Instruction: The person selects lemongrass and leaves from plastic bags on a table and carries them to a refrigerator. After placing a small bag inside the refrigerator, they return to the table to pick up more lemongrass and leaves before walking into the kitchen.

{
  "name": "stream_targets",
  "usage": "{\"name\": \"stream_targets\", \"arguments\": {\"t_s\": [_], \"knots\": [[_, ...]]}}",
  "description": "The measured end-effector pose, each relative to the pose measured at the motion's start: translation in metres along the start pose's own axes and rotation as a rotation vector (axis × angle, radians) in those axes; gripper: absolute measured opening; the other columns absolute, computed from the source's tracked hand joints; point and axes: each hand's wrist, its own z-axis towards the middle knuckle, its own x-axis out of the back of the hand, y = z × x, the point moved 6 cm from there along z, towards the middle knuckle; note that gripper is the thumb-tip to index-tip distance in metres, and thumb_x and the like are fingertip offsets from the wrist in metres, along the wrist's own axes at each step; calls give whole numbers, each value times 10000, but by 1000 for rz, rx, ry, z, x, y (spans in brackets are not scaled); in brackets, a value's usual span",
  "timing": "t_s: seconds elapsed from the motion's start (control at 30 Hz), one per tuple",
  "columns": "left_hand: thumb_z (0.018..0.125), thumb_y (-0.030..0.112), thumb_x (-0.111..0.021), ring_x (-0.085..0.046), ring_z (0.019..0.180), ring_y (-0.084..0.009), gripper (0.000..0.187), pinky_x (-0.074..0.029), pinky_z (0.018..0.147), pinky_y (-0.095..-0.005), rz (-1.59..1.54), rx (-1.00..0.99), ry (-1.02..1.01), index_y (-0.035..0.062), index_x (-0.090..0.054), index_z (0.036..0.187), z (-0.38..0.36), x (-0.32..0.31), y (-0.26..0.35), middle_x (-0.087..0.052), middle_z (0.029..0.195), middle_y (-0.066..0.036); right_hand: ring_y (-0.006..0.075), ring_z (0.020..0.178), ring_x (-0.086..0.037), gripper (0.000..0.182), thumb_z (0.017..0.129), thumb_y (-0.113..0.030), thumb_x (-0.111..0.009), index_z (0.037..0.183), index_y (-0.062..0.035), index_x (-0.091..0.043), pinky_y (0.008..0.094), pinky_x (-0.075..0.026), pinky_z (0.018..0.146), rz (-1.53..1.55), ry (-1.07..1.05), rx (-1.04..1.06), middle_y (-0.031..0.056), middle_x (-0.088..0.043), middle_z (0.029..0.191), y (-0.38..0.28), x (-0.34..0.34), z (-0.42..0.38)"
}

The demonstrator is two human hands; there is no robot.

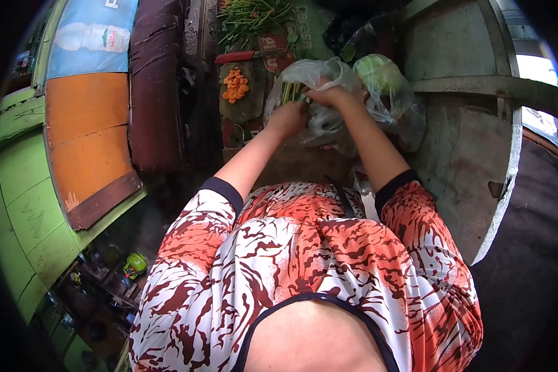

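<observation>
A clear plastic bag point(328, 127) lies open in front of me, with long green vegetable stems point(289, 92) showing in its mouth. My left hand point(289, 118) is closed at the lower ends of the stems. Right beside it, my right hand point(330, 95) reaches over the bag with its fingers closed at the stems, and the two hands nearly touch. What lies between the fingertips is small and partly hidden. To the left, orange carrot slices point(235, 85) sit on a worn cutting board point(245, 110). A red-handled knife point(234, 57) rests along the board's far edge.
A heap of leafy greens point(254, 22) lies at the back of the table. Right of my hands is a cabbage point(377, 73) in another clear bag. A dark plastic bag point(353, 28) sits behind. A wooden panel point(456, 142) bounds the right side, a dark red cushion point(155, 87) the left.
</observation>
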Motion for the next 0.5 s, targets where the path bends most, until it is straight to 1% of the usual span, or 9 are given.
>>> {"name": "stream_targets", "arguments": {"t_s": [0.03,0.1,0.13,0.17,0.2,0.33,0.4,0.47,0.5], "knots": [[851,210,-518,-624,857,-411,265,-488,770,-494,-9,55,4,34,-632,1014,10,0,-12,-655,911,-222,232,751,-632,420,821,-298,-604,1137,-25,-567,393,-495,619,-1,0,-3,140,-624,958,-2,7,2],[851,213,-511,-624,849,-418,272,-489,773,-497,-21,114,6,33,-634,1014,27,3,-26,-655,913,-228,250,639,-634,418,832,-284,-580,1149,-14,-540,405,-495,585,203,-213,-81,147,-644,915,0,9,5],[843,179,-500,-623,897,-406,269,-488,798,-487,5,155,28,23,-645,1008,34,11,-29,-651,939,-240,250,639,-634,418,832,-284,-580,1149,-14,-540,405,-495,585,202,-218,-82,147,-644,915,2,9,11],[836,145,-490,-623,945,-393,269,-487,824,-476,32,195,51,13,-656,1002,39,19,-30,-647,965,-251,254,574,-603,399,828,-269,-567,1134,-16,-543,400,-489,560,240,-190,-91,149,-643,882,4,12,18],[836,145,-490,-623,945,-393,269,-487,824,-476,31,195,51,13,-656,1002,47,18,-32,-647,965,-251,258,508,-573,380,824,-255,-553,1120,-17,-547,394,-483,534,276,-159,-100,152,-642,849,8,15,26],[842,123,-494,-603,1002,-389,272,-477,852,-467,61,251,67,5,-625,1049,65,20,-27,-629,1044,-251,235,523,-556,336,834,-229,-512,1097,-24,-557,380,-472,513,366,-139,-186,133,-635,859,27,9,49],[843,117,-499,-594,1029,-385,285,-473,865,-461,70,260,75,4,-611,1079,70,20,-26,-620,1080,-249,209,533,-535,295,844,-187,-468,1071,-32,-576,355,-457,484,398,-118,-229,101,-625,852,35,7,49],[824,125,-561,-589,1027,-402,290,-471,856,-465,-19,281,26,-8,-603,1079,72,9,-33,-626,1052,-260,199,545,-535,293,848,-193,-472,1069,-33,-578,346,-452,477,466,-65,-195,92,-620,850,38,7,45],[824,125,-561,-589,1027,-402,290,-471,856,-465,-19,281,25,-8,-603,1079,74,-1,-43,-626,1052,-260,190,556,-535,291,852,-198,-475,1067,-34,-579,337,-447,470,535,-15,-156,82,-615,849,38,9,44]]}}
